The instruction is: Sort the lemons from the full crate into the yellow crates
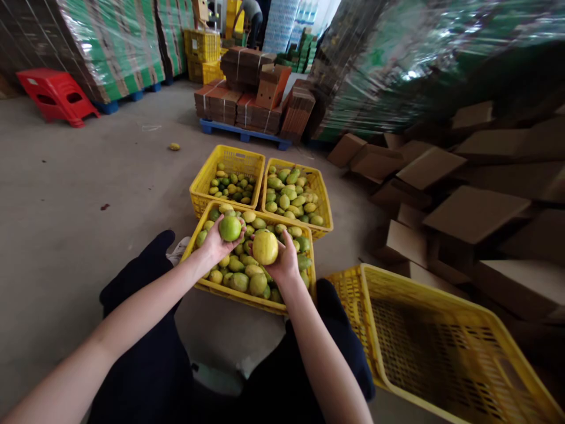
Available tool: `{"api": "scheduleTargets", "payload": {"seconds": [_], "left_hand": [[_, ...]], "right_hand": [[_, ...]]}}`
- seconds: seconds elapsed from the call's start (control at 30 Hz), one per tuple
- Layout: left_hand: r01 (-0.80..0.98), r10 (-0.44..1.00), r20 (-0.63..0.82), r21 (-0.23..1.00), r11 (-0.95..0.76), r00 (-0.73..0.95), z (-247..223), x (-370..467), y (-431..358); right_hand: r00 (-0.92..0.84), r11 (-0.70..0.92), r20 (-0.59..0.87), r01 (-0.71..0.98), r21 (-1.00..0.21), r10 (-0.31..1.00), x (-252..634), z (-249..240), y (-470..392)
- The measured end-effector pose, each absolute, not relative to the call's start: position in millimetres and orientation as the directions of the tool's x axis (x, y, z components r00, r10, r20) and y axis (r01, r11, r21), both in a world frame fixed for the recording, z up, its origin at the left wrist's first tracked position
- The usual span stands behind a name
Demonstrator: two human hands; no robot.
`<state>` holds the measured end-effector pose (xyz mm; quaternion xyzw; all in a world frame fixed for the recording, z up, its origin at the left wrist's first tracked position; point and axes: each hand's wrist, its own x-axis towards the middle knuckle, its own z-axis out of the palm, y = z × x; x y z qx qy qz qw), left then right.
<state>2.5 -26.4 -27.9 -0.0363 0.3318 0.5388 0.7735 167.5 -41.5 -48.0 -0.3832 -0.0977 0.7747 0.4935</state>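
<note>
In my left hand lies a round, smooth green fruit, with my fingers curled around its underside. My right hand holds a larger, round yellow fruit between thumb and fingers. Both fruits are held side by side, a little apart, above a yellow plastic crate. That crate is filled with green and yellow fruit, partly hidden by my hands and forearms. The exact kind of fruit is not clear.
Beyond stand two more yellow crates, the left one with smaller fruit, the right one with larger fruit. Near my right knee is another crate. Cardboard boxes, a red stool and a loaded blue pallet surround the area. A person bends far behind.
</note>
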Motion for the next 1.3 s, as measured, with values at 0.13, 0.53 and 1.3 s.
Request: {"api": "scheduleTargets", "payload": {"seconds": [0.13,0.53,1.3], "left_hand": [[-0.830,0.849,-0.500,0.391,0.397,0.170,-33,4,-25],[-0.717,0.899,-0.406,0.577,0.393,0.166,-38,6,-31],[-0.827,0.691,-0.667,0.201,0.525,0.277,-40,4,-31]], "right_hand": [[-0.149,-0.433,-0.446,-0.628,-0.646,0.882,160,-45,-46],[0.048,-0.200,-0.297,-0.637,-0.744,0.954,154,-46,-50],[-0.231,-0.473,-0.487,-0.750,-0.463,0.842,164,-54,-36]]}}
